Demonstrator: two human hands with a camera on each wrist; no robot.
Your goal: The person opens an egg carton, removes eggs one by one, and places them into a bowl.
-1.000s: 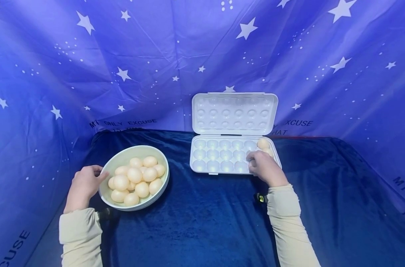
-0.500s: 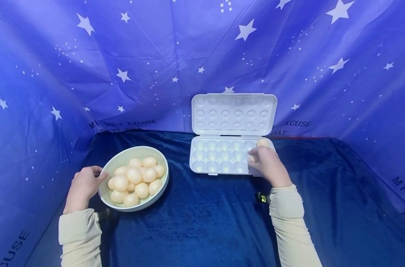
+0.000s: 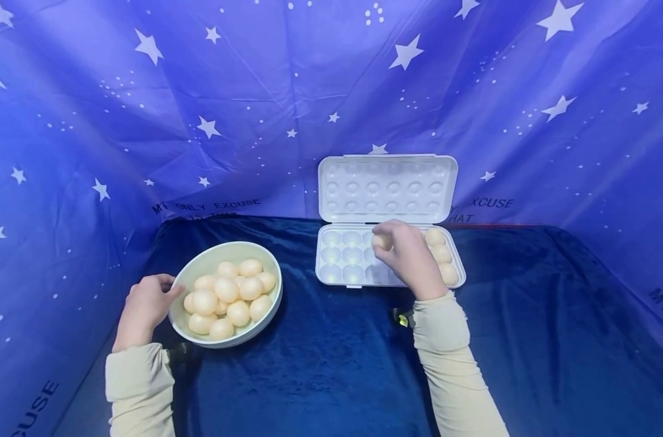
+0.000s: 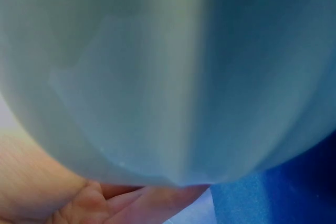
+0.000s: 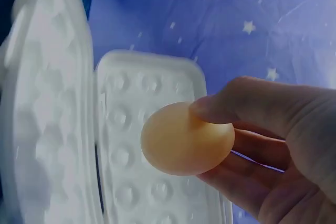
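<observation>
In the head view, my right hand [image 3: 410, 255] pinches a pale egg [image 3: 382, 241] between thumb and fingers over the base of the white egg box [image 3: 321, 267]. The right wrist view shows this egg [image 5: 178, 142] up close, gripped at one end, with the lid [image 5: 113, 177] behind. Eggs [image 3: 440, 254] sit in the rightmost column of cups; my hand hides some of the cups beside them. At left, my left hand [image 3: 145, 306] holds the rim of a pale green bowl [image 3: 195, 261] full of eggs [image 3: 226, 290]. The bowl's outer wall [image 4: 105, 103] fills most of the left wrist view.
A dark blue velvety cloth [image 3: 309, 364] covers the table. Behind it hangs a blue curtain [image 3: 255, 79] with white stars and printed words. The box's lid [image 3: 388, 188] stands open against the curtain side.
My right hand has moved left and slightly back over the box with the egg, uncovering eggs in the right column. The left hand stays at the bowl; the head view has shifted slightly.
</observation>
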